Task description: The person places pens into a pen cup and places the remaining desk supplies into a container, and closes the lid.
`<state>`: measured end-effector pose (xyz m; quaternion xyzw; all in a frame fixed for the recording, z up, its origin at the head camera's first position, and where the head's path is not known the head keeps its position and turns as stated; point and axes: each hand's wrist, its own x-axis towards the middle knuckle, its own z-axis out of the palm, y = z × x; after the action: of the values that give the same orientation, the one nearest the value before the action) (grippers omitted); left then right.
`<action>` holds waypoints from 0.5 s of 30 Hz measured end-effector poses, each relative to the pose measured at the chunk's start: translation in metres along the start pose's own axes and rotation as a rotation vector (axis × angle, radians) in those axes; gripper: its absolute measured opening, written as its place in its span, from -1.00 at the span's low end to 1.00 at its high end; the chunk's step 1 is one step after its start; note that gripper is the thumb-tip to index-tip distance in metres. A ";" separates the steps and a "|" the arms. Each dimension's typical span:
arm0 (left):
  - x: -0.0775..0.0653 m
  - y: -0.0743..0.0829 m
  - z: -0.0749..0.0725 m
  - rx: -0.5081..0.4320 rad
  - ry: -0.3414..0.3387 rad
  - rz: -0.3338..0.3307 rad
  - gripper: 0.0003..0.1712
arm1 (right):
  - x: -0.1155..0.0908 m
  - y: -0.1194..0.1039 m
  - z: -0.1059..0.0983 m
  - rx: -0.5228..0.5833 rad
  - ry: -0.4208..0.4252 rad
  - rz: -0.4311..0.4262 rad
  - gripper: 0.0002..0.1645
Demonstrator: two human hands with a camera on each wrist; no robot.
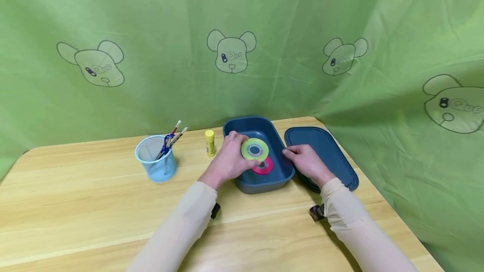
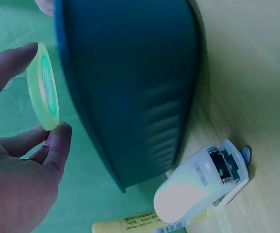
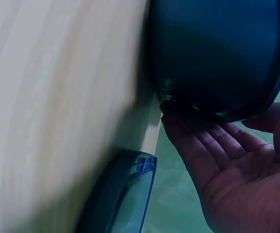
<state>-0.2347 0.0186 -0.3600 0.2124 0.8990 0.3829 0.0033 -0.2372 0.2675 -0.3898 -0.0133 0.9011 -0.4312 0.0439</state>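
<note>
At the centre of the head view, a yellow-green tape roll (image 1: 247, 151) is pinched across its edge by the left hand (image 1: 231, 159), the thumb and fingertips being kept apart by the roll, over a dark blue box (image 1: 264, 188). Below it in the frame, a pink roll (image 1: 268, 166) is seen inside the box. Right of centre, the box's side is held by the right hand (image 1: 307, 163), the thumb set at the rim, the fingers laid against the outer wall.
</note>
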 end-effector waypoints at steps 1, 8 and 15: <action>0.003 -0.001 0.001 0.001 0.003 -0.010 -0.15 | 0.000 0.000 0.000 0.000 0.002 0.001 -0.53; 0.025 -0.006 0.007 0.015 0.049 -0.069 -0.12 | -0.002 -0.001 -0.001 -0.013 0.010 -0.005 -0.56; 0.042 -0.013 0.012 0.035 0.084 -0.102 -0.10 | 0.000 0.000 0.000 -0.024 0.017 -0.019 -0.59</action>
<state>-0.2753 0.0347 -0.3706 0.1502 0.9146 0.3750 -0.0185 -0.2368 0.2677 -0.3893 -0.0188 0.9064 -0.4208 0.0321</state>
